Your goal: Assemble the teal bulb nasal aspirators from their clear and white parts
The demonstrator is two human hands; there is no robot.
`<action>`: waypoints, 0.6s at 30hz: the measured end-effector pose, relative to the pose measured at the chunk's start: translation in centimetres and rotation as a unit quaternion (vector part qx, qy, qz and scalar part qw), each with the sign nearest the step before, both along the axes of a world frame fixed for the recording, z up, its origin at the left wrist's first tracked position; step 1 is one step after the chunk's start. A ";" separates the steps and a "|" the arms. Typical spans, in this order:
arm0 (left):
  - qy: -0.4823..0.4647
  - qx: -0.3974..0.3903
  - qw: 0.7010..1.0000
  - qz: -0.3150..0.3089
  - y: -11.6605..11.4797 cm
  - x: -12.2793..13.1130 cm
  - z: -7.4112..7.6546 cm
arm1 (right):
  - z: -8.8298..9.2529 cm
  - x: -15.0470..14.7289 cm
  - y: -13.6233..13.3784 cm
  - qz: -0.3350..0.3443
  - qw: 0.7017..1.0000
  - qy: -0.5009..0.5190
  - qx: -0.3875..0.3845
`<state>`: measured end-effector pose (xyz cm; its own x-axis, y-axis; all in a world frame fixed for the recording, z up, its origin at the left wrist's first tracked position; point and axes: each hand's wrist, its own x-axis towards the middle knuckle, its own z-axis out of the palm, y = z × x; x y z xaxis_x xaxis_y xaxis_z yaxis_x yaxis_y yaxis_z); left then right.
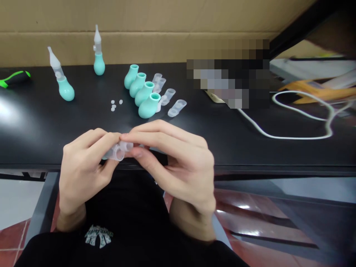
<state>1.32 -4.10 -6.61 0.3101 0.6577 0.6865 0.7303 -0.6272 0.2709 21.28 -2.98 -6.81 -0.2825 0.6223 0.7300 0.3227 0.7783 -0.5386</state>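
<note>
My left hand point(89, 163) is closed around a clear plastic tube connector point(119, 152) with a short side port, just over the table's front edge. Some teal shows behind it, mostly hidden by the fingers. The thumb and fingertips of my right hand point(178, 163) pinch at the side port; whether a small part is also between them I cannot tell. Beyond the hands, several teal rubber bulbs point(148, 106) stand in a slanting row, mouths up. Right of them lie several clear connectors point(177, 108). Small white discs point(113, 106) lie to the left of the bulbs.
Two assembled bulb aspirators, one upright point(99, 65) and one leaning point(66, 89), stand at the back left. A green-and-black handled tool point(16, 78) lies far left. A white cable point(292, 138) loops across the right side, near a pixelated area. Yellow-orange material point(319, 89) is at far right.
</note>
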 end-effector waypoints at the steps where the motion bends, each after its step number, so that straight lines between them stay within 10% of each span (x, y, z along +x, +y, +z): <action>1: 0.000 0.004 1.000 -0.001 0.0 0.0 0.0 | 0.0 0.0 0.0 0.009 1.000 0.005 -0.002; 18: -0.075 0.006 0.996 -0.050 0.2 -0.4 -0.2 | -0.9 0.1 0.2 -0.014 0.985 0.138 -0.101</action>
<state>0.87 -3.89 -6.77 0.2661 0.6208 0.7374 0.6163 -0.6978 0.3650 21.36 -2.78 -7.66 -0.0711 0.7673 0.6373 0.1625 0.6393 -0.7516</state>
